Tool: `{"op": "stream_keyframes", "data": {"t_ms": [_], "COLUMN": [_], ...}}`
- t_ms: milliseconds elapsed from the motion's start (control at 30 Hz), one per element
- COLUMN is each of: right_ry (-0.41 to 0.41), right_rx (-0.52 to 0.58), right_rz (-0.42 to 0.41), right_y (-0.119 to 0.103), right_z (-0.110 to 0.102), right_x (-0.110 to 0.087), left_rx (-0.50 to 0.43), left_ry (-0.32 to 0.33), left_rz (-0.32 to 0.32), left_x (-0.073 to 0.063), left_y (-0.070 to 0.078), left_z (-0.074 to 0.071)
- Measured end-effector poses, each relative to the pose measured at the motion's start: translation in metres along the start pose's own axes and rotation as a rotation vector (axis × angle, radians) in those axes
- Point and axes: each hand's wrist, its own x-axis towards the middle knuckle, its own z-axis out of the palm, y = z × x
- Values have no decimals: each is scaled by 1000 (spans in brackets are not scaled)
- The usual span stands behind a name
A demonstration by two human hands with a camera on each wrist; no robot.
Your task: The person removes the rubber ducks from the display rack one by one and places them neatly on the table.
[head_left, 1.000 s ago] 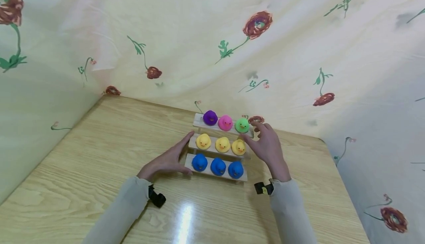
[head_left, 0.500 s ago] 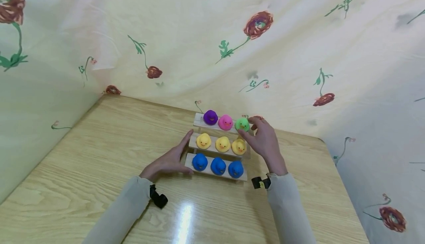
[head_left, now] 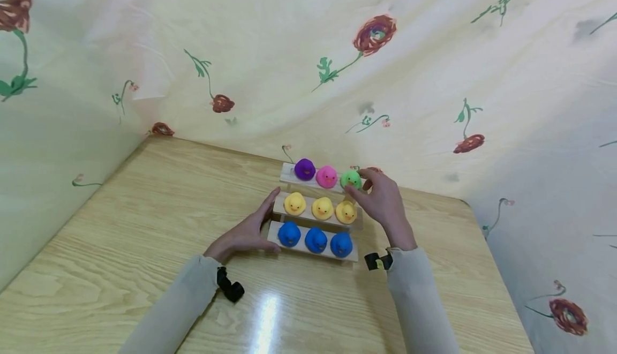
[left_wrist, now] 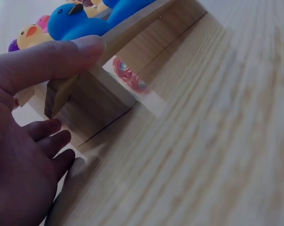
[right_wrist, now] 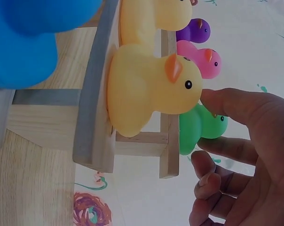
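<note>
A three-step wooden stand (head_left: 276, 208) holds rubber ducks in rows. On the top step are a purple duck (head_left: 305, 170), a pink duck (head_left: 326, 177) and a green duck (head_left: 350, 179). My right hand (head_left: 387, 204) pinches the green duck between thumb and index finger; its other fingers curl loosely below in the right wrist view. Around the stand's left end, my left hand (head_left: 243, 234) grips with thumb and fingers. Its thumb (left_wrist: 48, 61) lies along the bottom step's edge in the left wrist view.
Three yellow ducks, one at the right end (head_left: 346, 212), sit on the middle step. The bottom step carries three blue ducks, including a middle one (head_left: 316, 240). Around the stand spreads a wood-grain table (head_left: 144, 225). Flower-patterned cloth (head_left: 270, 75) hangs behind and at both sides.
My right hand has moved slightly left and closed its thumb and index finger in on the green duck. The left hand stays in place on the stand.
</note>
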Motion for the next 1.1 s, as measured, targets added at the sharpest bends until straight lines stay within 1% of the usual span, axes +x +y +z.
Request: {"op": "stream_keyframes", "data": {"t_ms": [167, 333, 500, 667, 833, 1100], "right_ry": [-9, 5, 31, 40, 46, 52], "right_rx": [8, 28, 23, 18, 15, 7], "right_rz": [7, -3, 1, 22, 47, 73], "right_y": [0, 3, 9, 16, 25, 36], "right_z": [0, -2, -8, -17, -24, -33], "right_x": [1, 1, -1, -5, -10, -17], "left_rx": [-41, -64, -67, -67, -69, -71], "left_ry": [-2, -5, -3, -2, 2, -1], "left_rz": [-9, -5, 0, 3, 20, 32], "left_x": [0, 1, 1, 1, 1, 1], "left_y": [-3, -5, -5, -6, -6, -5], "left_z": [0, 0, 0, 0, 0, 1]}}
